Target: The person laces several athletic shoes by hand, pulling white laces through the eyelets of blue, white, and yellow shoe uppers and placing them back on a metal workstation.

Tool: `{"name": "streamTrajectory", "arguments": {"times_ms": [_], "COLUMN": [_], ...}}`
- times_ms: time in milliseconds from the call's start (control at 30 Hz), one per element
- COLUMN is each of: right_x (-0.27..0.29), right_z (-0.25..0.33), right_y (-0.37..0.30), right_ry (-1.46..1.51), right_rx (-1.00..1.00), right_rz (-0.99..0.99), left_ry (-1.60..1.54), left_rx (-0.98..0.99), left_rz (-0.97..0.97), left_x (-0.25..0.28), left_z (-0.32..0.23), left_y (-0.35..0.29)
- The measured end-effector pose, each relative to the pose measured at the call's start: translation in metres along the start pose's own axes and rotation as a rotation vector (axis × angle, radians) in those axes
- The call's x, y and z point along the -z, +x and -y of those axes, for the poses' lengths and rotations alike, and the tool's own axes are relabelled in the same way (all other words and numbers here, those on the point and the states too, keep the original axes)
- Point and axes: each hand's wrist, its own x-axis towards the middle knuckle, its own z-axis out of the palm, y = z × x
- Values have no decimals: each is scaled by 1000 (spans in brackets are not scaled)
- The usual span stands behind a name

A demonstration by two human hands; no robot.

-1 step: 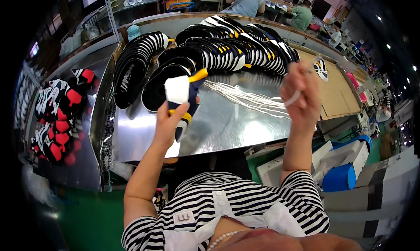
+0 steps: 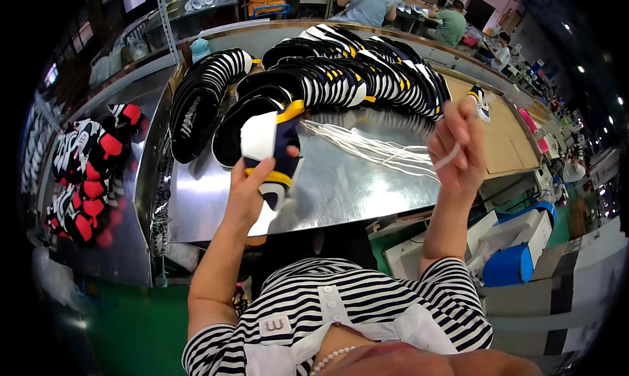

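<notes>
My left hand (image 2: 247, 196) grips a shoe upper (image 2: 259, 138) in navy, white and yellow, held up over the near left of the metal table. A yellow tab stands out at its far end. My right hand (image 2: 458, 143) is raised over the table's right side, its fingers closed on a white shoelace (image 2: 448, 157), of which a short curved piece shows. Some of that hand is smeared by motion. A bundle of white shoelaces (image 2: 367, 146) lies on the table between my hands.
Rows of black, white and yellow shoe uppers (image 2: 327, 81) stand along the far side of the metal table (image 2: 327, 199). Cardboard (image 2: 504, 137) with one upper lies at right. Red, black and white uppers (image 2: 92, 199) lie on a left table. A blue bin (image 2: 508, 266) stands lower right.
The upper in my left hand has turned a little and shifted slightly left. My right hand has moved a little to the right and nearer to me, still with the shoelace.
</notes>
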Motion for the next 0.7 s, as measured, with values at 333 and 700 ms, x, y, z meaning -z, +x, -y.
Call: {"name": "streamTrajectory", "arguments": {"times_ms": [333, 700], "right_x": [64, 61], "right_z": [-114, -255], "right_y": [-93, -74], "right_ry": [-326, -692], "right_rx": [-642, -670], "right_rz": [-464, -231], "left_ry": [-32, 2001], "left_rx": [508, -199], "left_rz": [-340, 152], "left_x": [112, 70], "left_z": [69, 17], "left_y": [-61, -22]}}
